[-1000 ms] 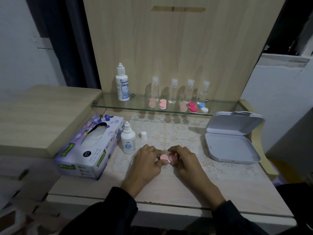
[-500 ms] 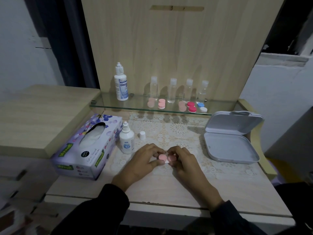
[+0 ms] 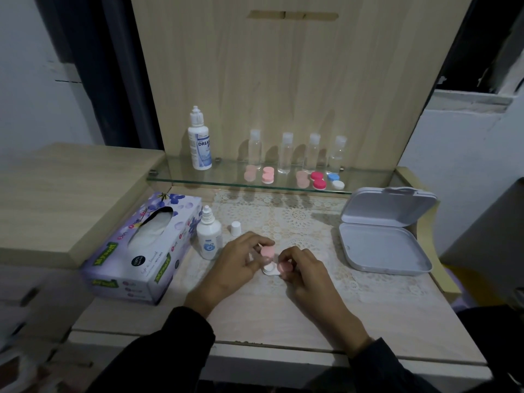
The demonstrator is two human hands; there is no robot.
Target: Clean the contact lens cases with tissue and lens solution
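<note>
Pink and white, the contact lens case [image 3: 269, 269] lies on the lace-covered table [image 3: 283, 321], between both hands. The left hand [image 3: 241, 263] pinches a pink lid [image 3: 268, 251] just above one white well, while the right hand [image 3: 307, 275] curls its fingers round the case's other end, which is still capped in pink. To the left stand an uncapped solution bottle [image 3: 209, 236], its white cap [image 3: 236, 228] and a tissue box [image 3: 141, 245]. An open grey box [image 3: 382, 245] sits to the right. More cases [image 3: 318, 180] line the glass shelf [image 3: 184, 177] behind.
</note>
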